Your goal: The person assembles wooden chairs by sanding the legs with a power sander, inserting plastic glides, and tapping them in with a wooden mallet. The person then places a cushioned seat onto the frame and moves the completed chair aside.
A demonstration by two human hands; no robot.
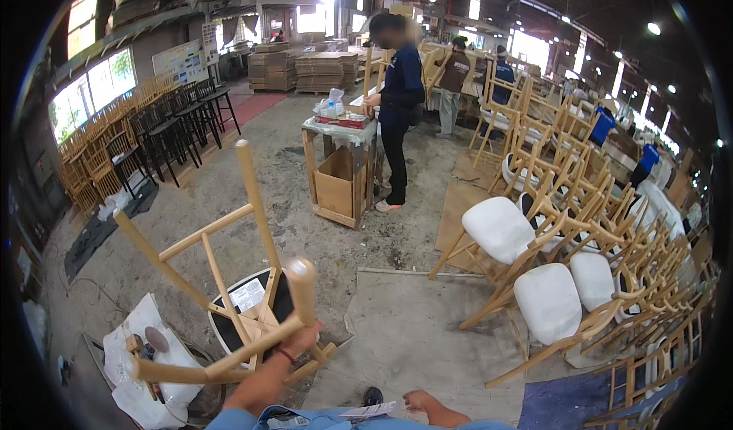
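An upturned light wooden chair [205,230] stands in front of me on the left, legs pointing up. The dark underside of its seat shows a white label. My left hand [300,340] is closed on the chair's frame, just below the thick near leg, which partly hides the fingers. A dark red band circles that wrist. Close to my body on the right, my right hand [418,402] hangs with fingers loosely apart and nothing seen in it. A printed paper slip [369,409] lies against my blue shirt, left of this hand.
White sheeting [134,369] with small tools lies at the lower left. White-seated wooden chairs [498,229] crowd the right. Ahead, a person [398,86] stands at a small work table [340,127]. Black stools [172,128] line the left; cardboard stacks [321,74] stand behind.
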